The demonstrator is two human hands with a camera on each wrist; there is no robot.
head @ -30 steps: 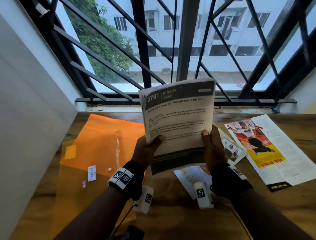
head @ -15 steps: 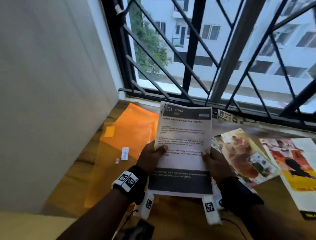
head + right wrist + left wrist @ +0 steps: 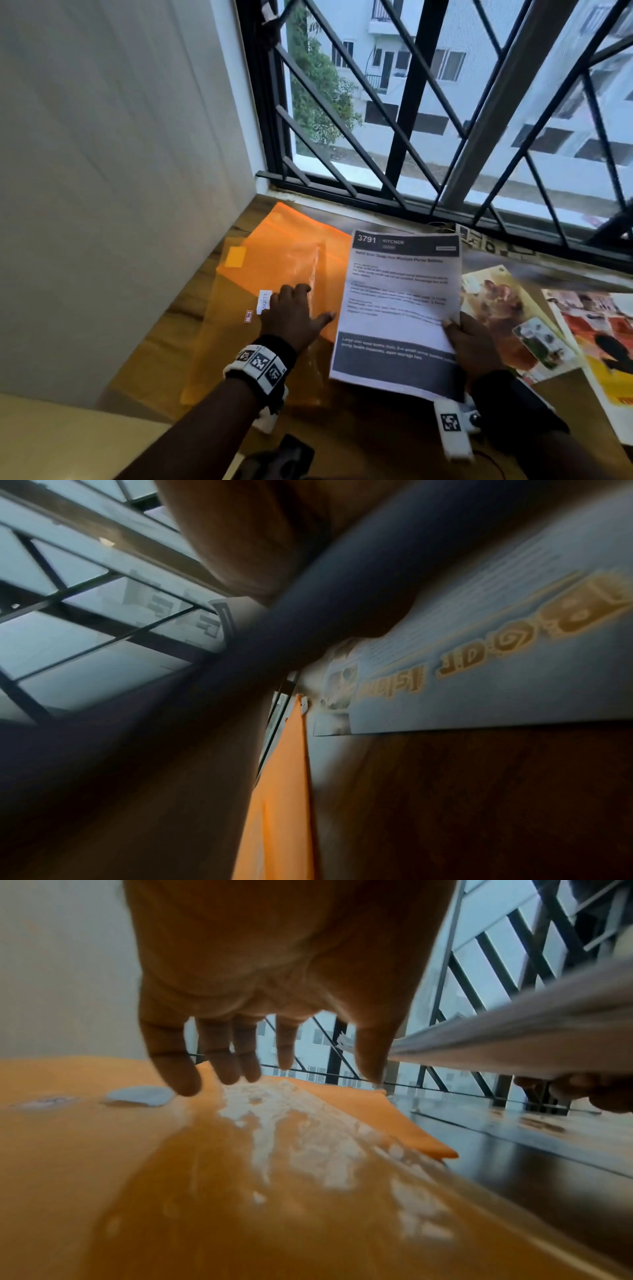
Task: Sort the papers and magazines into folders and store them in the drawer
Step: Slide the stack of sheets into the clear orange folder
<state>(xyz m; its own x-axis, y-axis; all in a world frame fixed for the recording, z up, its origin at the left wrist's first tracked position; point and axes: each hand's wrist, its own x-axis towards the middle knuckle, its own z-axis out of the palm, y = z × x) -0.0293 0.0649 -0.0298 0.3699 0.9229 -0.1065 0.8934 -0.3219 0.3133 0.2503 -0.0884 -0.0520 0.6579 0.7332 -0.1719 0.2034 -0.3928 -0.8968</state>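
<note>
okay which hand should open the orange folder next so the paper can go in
Left. The left hand is free, fingers spread just over the orange folder. The right hand is busy gripping the paper by its right edge.

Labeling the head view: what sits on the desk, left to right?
Orange folder → left hand resting on it → printed sheets held by the right hand → animal-photo magazine → red-and-yellow magazine.

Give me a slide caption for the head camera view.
Right hand holds the printed papers while the open left hand reaches over the orange folder.
</note>
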